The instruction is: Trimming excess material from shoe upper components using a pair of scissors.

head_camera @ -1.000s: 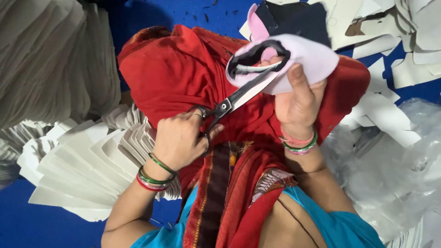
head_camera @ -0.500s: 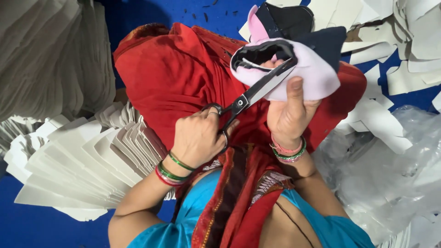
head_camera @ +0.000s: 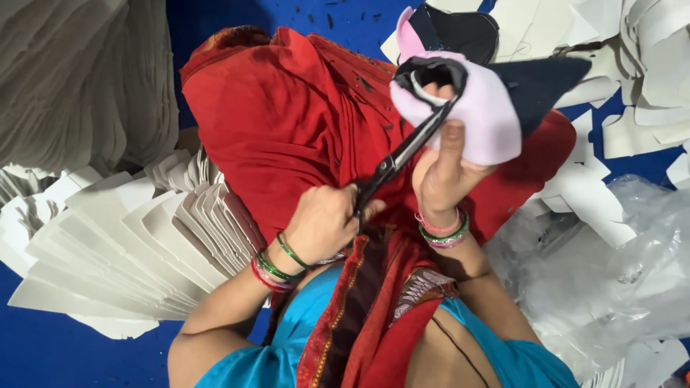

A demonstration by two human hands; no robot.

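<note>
Scissors [head_camera: 406, 151] in the left hand [head_camera: 323, 223], fingers curled tight through and around the handles, knuckles up, just above the lap. Blades long and dark, slanting up to the right, tips reaching into the black trim [head_camera: 431, 68] at the top of a pale pink fabric piece [head_camera: 489, 115]. Cannot tell how far the 2 blades stand apart, since they run together as 1 dark line.

Right hand [head_camera: 438, 179] raised beside the scissors, closed on the pink fabric piece: thumb pressed flat up its near face, other fingers hidden behind it, 1 fingertip showing through the black-rimmed opening. Pink piece held up off the lap, in front of the far edge of the red cloth [head_camera: 287, 122], a dark navy flap [head_camera: 539, 75] jutting from its right side.

Green and red bangles [head_camera: 277, 262] on the left wrist, pink and green bangles [head_camera: 442, 230] on the right.

Red cloth draped over the lap. Fanned stacks of white cut sheets [head_camera: 129, 237] on the left, touching the cloth's edge. Taller grey-white stack [head_camera: 79, 79] at upper left. White offcuts [head_camera: 632, 65] scattered at upper right, clear plastic sheeting [head_camera: 611, 273] at lower right, all on a blue floor [head_camera: 237, 21] flecked with dark snippets.
</note>
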